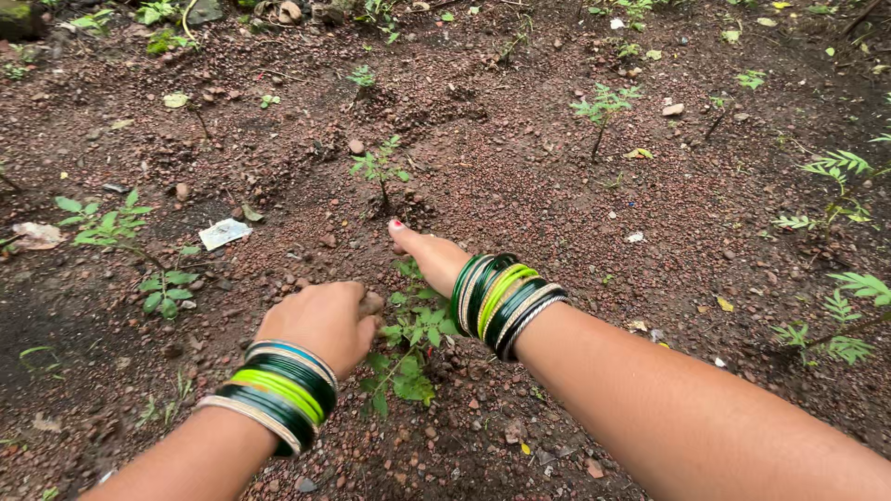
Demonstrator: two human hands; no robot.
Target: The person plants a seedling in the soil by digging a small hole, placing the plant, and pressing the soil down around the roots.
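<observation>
Showing: your two hands low over bare reddish soil (520,186), either side of a small weed (408,348).
Left hand (320,320): curled closed with knuckles up, pressed beside the weed's leaves; whether a stem lies inside the fist cannot be told.
Right hand (429,252): stretched forward, fingers hidden behind the palm edge, red-nailed thumb (397,225) touching the soil by the foot of a thin seedling (379,172); whether it grips anything cannot be told.
Weed, position: between your wrists, rooted in the ground, just below the right hand.
Weed, handling: judged light, soft and limp; leaves would tear easily, so take hold low on the stem, close to the soil, where it is likely to be stiffest.
Soil: loose, gritty, pebbled; likely to crumble around roots.
Bangles (501,299): green and gold stacks on both wrists, hard and probably free to slide.
Wrapper (224,233): crumpled pale scrap, roughly rectangular, flat on the soil left of the seedling.
Second scrap (37,234): pale, at the left edge.
</observation>
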